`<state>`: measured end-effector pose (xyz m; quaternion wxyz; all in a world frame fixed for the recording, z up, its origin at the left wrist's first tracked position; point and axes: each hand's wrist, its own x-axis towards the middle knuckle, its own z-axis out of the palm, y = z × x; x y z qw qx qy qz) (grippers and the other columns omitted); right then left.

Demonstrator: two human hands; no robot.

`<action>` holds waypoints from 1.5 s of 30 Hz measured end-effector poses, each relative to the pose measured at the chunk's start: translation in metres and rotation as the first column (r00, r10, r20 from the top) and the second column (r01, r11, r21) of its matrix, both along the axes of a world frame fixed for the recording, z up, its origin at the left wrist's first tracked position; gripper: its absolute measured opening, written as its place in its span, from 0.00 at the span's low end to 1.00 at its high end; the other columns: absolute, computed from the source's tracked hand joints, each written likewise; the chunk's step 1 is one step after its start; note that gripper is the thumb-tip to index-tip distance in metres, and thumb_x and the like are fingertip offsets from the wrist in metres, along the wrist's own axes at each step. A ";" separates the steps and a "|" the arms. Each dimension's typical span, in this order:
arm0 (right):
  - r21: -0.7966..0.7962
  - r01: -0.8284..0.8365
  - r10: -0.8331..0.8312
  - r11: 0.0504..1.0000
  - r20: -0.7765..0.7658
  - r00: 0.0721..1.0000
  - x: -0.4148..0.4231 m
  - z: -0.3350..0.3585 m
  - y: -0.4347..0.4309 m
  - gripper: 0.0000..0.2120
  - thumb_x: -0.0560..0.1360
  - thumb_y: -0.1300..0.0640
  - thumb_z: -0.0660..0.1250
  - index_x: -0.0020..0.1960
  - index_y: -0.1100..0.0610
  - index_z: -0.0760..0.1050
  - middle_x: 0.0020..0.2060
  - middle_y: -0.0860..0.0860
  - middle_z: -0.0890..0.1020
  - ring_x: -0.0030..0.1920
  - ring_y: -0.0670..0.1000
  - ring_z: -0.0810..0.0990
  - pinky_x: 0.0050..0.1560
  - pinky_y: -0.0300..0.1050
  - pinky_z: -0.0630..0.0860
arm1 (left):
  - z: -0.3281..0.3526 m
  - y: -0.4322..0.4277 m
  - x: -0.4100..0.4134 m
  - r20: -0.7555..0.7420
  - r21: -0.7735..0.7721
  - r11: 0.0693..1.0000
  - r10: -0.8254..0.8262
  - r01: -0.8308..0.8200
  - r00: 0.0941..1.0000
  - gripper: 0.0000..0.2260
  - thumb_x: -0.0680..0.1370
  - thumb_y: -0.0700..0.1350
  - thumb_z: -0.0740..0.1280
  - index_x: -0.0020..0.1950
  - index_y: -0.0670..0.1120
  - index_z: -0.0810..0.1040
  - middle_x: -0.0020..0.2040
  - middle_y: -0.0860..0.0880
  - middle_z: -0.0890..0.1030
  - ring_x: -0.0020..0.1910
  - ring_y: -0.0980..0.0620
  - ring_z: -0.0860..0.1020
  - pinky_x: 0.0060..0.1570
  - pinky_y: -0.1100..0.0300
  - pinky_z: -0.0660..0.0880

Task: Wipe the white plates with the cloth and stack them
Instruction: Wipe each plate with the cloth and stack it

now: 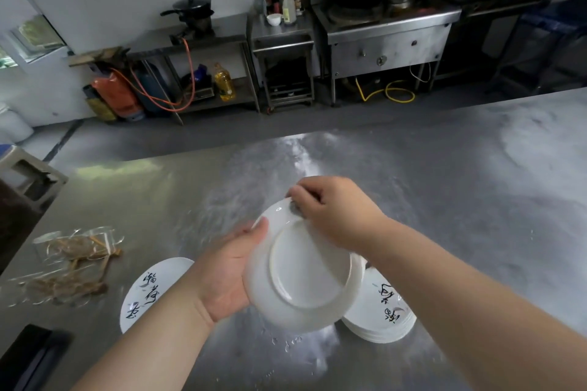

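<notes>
— What is in the middle of the view?
— A round white ceramic plate [305, 270]. It is held up above a brushed stainless-steel counter [460, 187] and tilted so that its plain underside and foot ring face the camera.
— Who holds it?
— A person, seen only as two bare forearms and hands. The left hand [227, 276] cups the plate's left edge. Its thumb lies over the rim and its palm is against the edge. The rest of that hand is hidden behind the plate, so I cannot tell how it lies.
— And the right hand?
— The right hand [333, 213] reaches across to the plate's far rim. Its fingers [303, 192] are curled and pressed together, pinching a small dark grey cloth [297, 209] against the rim. Only a scrap of the cloth shows beneath them.
— Where are the other plates?
— A stack of white plates [384, 317], the top one marked with black brush writing, sits on the counter just below and to the right of the held plate, which partly covers it. A single white plate [149, 289] with similar writing lies flat on the counter to the left, partly behind the left forearm.
— Anything else on the counter?
— There are water droplets [287, 343] near the front edge. At the far left lie clear plastic packets [73, 251] with brown contents I cannot make out.
</notes>
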<state>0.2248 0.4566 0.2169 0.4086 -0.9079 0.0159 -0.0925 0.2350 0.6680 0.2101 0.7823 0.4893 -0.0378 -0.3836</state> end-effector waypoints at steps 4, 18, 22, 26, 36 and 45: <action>-0.113 -0.021 0.018 0.993 -0.024 1.000 -0.001 0.002 0.010 0.17 0.83 0.40 0.57 0.41 0.45 0.77 0.36 0.24 0.79 0.40 0.30 0.77 0.31 0.31 0.66 | -0.013 0.001 -0.008 0.008 0.019 1.000 0.010 -0.010 1.000 0.22 0.85 0.50 0.63 0.75 0.41 0.76 0.73 0.33 0.76 0.72 0.33 0.76 0.67 0.41 0.77; -0.056 0.158 -0.162 0.986 -0.058 0.985 0.011 0.011 0.015 0.18 0.84 0.41 0.55 0.39 0.47 0.69 0.41 0.45 0.84 0.41 0.51 0.78 0.40 0.48 0.72 | -0.011 -0.002 -0.012 0.054 -0.110 0.975 0.198 -0.191 0.979 0.22 0.87 0.50 0.54 0.71 0.40 0.81 0.70 0.35 0.80 0.70 0.38 0.79 0.61 0.48 0.81; 0.490 0.430 -0.364 0.759 -0.229 0.903 -0.029 -0.017 0.032 0.17 0.84 0.43 0.55 0.37 0.41 0.70 0.26 0.41 0.77 0.23 0.43 0.74 0.21 0.38 0.68 | -0.005 -0.001 0.001 0.057 -0.114 0.946 0.312 -0.305 0.948 0.23 0.87 0.53 0.54 0.68 0.44 0.84 0.69 0.38 0.81 0.69 0.40 0.80 0.61 0.47 0.82; 0.332 0.401 -0.380 0.854 -0.128 0.916 -0.020 -0.028 0.018 0.18 0.84 0.45 0.58 0.38 0.51 0.70 0.28 0.37 0.78 0.30 0.38 0.75 0.32 0.29 0.68 | -0.015 0.004 -0.004 -0.044 -0.076 0.966 0.246 -0.249 0.968 0.21 0.84 0.55 0.62 0.68 0.46 0.84 0.72 0.41 0.80 0.70 0.43 0.80 0.61 0.47 0.81; 0.302 0.345 -0.327 0.889 -0.110 0.939 -0.013 -0.025 0.032 0.13 0.84 0.44 0.56 0.46 0.43 0.75 0.33 0.33 0.80 0.35 0.40 0.78 0.39 0.43 0.73 | -0.017 0.009 0.007 -0.080 -0.068 0.978 0.194 -0.199 0.978 0.24 0.85 0.56 0.57 0.69 0.43 0.83 0.71 0.39 0.80 0.70 0.41 0.80 0.61 0.47 0.82; 0.434 0.406 -0.386 0.804 -0.137 0.912 0.007 -0.013 0.024 0.11 0.84 0.43 0.56 0.50 0.43 0.75 0.34 0.42 0.81 0.37 0.39 0.79 0.40 0.40 0.70 | -0.010 -0.012 -0.003 -0.079 -0.068 0.939 0.331 -0.336 0.940 0.27 0.83 0.57 0.58 0.77 0.43 0.73 0.72 0.39 0.80 0.71 0.38 0.78 0.62 0.43 0.81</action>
